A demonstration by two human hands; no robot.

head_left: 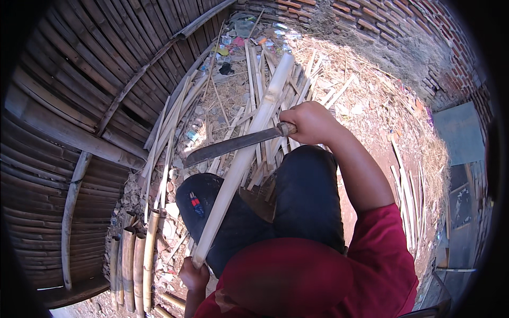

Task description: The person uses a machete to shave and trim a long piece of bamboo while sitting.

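Observation:
A long split bamboo strip [229, 183] slants from beside my left hip, across my left thigh, to the far middle. My left hand [194, 274] is closed round its near end. In my right hand [307, 123] is the wooden handle of a machete [233, 147], fingers wrapped about it. The dark, broad blade points left and lies across the strip, over its middle stretch. Whether the edge touches the bamboo I cannot tell. Beneath the strip are my dark trousers, the left knee [199, 199] bearing a small red and blue patch.
Loose bamboo strips [254, 79] lie heaped ahead on littered ground. Several bamboo poles [129, 259] stand at the lower left beside a slatted bamboo wall [58, 127]. A brick wall [392, 26] rises at the far right. More thin strips [404, 193] lie to my right.

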